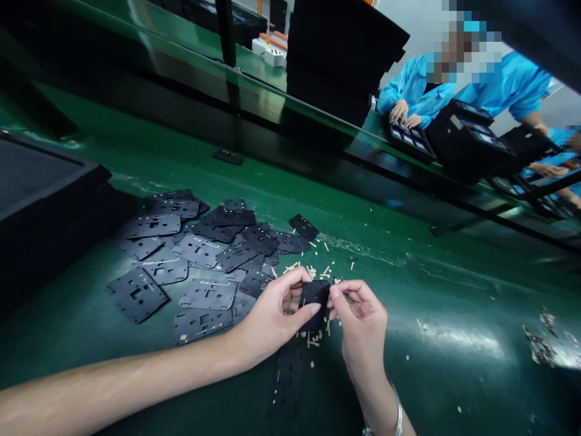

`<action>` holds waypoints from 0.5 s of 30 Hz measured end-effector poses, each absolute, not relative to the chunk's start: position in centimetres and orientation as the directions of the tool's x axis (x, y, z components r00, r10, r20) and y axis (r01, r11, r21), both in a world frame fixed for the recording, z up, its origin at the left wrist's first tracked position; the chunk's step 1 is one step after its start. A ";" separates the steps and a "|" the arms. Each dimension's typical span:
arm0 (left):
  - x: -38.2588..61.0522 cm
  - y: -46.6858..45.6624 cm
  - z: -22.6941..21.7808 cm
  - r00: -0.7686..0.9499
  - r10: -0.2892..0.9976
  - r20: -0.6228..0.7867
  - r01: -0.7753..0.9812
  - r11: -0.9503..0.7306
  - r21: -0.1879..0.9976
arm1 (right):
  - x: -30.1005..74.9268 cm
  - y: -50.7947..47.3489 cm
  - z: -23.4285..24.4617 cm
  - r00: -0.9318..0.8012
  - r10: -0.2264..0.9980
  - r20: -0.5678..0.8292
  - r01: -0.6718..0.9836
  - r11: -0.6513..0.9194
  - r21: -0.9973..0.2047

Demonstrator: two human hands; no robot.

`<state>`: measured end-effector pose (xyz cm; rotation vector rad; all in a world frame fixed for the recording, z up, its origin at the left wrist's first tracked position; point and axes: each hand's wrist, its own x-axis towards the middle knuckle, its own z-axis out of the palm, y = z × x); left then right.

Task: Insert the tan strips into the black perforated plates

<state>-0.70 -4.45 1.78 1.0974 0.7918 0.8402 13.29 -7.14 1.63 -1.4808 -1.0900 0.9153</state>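
My left hand (281, 309) grips a thin black plate (315, 303) with small cut-outs, thumb across its face and fingers behind. At the plate's right edge, the thumb and forefinger of my right hand (361, 312) are pinched together; whatever lies between them is too small to make out. Small cream-coloured strips (313, 340) are scattered on the green table under and around both hands. Left of my hands lies a loose heap of similar black plates (197, 249). One more plate (287, 381) rests below my left wrist.
A black tray stack (45, 175) stands at the left. Beyond the table's raised back rail, a tall black stack (340, 54) rises. People in blue sleeves (408, 79) handle black trays (411, 142) there. Small dark and shiny scraps (540, 345) lie at the right.
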 end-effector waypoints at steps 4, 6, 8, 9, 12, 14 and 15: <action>-0.7 -4.4 1.6 0.472 0.873 -0.122 -0.193 0.238 0.952 | 13.3 -7.2 1.6 0.289 0.957 0.003 0.157 -0.044 -0.987; -0.8 -4.3 1.5 0.470 0.874 -0.125 -0.187 0.237 0.953 | 13.3 -7.2 1.5 0.290 0.957 0.008 0.163 -0.041 -0.986; -0.8 -4.3 1.5 0.469 0.874 -0.126 -0.174 0.231 0.957 | 13.3 -7.2 1.5 0.291 0.957 0.010 0.167 -0.041 -0.985; -0.8 -4.2 1.5 0.470 0.874 -0.123 -0.167 0.225 0.960 | 13.3 -7.1 1.4 0.292 0.957 0.011 0.167 -0.040 -0.985; -0.8 -4.2 1.5 0.467 0.879 -0.100 -0.159 0.195 0.968 | 13.4 -7.1 1.3 0.284 0.959 0.013 0.158 -0.034 -0.987; -0.8 -4.3 1.6 0.463 0.881 -0.092 -0.177 0.194 0.965 | 13.4 -7.0 1.3 0.266 0.964 0.011 0.136 -0.026 -0.990; -0.8 -4.3 1.7 0.463 0.882 -0.091 -0.198 0.203 0.959 | 13.4 -7.0 1.3 0.253 0.968 0.008 0.117 -0.022 -0.993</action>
